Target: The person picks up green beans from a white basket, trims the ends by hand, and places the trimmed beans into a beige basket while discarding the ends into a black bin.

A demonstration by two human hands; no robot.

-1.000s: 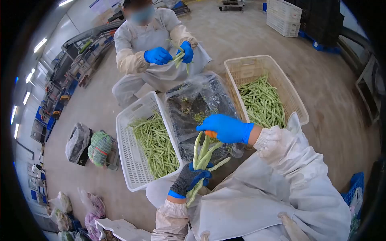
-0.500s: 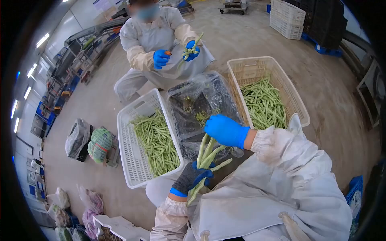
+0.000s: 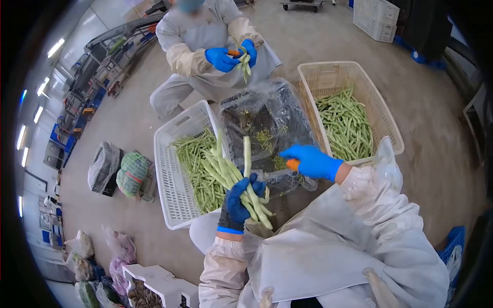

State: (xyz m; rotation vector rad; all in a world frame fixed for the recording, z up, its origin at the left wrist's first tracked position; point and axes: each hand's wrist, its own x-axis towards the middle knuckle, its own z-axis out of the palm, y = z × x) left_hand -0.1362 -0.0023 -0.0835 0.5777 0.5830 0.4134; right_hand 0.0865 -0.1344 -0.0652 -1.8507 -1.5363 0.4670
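Note:
My left hand (image 3: 237, 205), in a dark glove with blue, is closed around a bunch of green beans (image 3: 222, 172). One bean stands up apart from the bunch. My right hand (image 3: 310, 160), blue-gloved, is closed on a small orange-handled tool (image 3: 292, 164); its working end cannot be made out. This hand is right of the beans, above the near end of a black crate lined with clear plastic (image 3: 300, 110). Bean trimmings (image 3: 264, 138) lie in that crate. Green beans partly fill a white crate (image 3: 165, 187) on the left and a cream crate (image 3: 386, 115) on the right.
Opposite me sits a co-worker (image 3: 197, 33) in blue gloves, holding beans and an orange tool. Wrapped bundles (image 3: 132, 174) and bagged produce (image 3: 79, 256) lie on the floor at left. Stacked white crates (image 3: 376, 20) stand at the back right.
The bean bunch in my left hand now tilts left over the white crate. My right hand has moved away from the beans to the right, and its orange tool shows. The co-worker's hands have come together.

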